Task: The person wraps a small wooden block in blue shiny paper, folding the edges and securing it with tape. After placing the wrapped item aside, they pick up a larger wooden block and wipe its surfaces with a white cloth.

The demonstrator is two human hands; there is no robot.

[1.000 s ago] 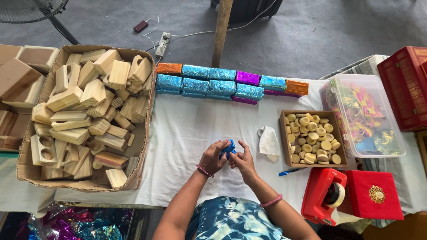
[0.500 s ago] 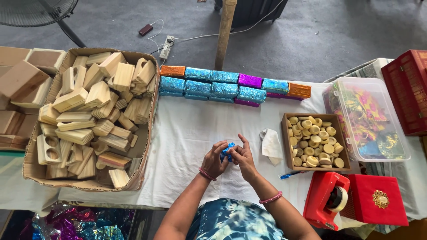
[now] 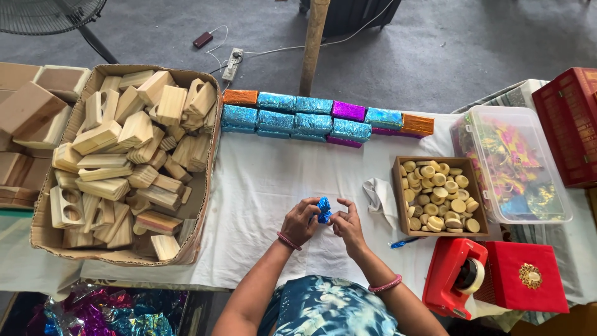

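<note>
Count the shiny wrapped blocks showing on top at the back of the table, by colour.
Blue blocks: 7
Orange blocks: 2
Purple block: 1
Total: 10 on top; purple edges of more peek out from underneath.

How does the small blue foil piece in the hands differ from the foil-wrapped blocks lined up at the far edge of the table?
The blue foil piece is small and crumpled; the wrapped blocks are bigger, smooth and rectangular. The piece is pinched between the left hand and right hand above the white cloth; the blocks lie stacked in a row. The piece is plain blue; the blocks are blue, purple and orange. Both are shiny foil.
</note>
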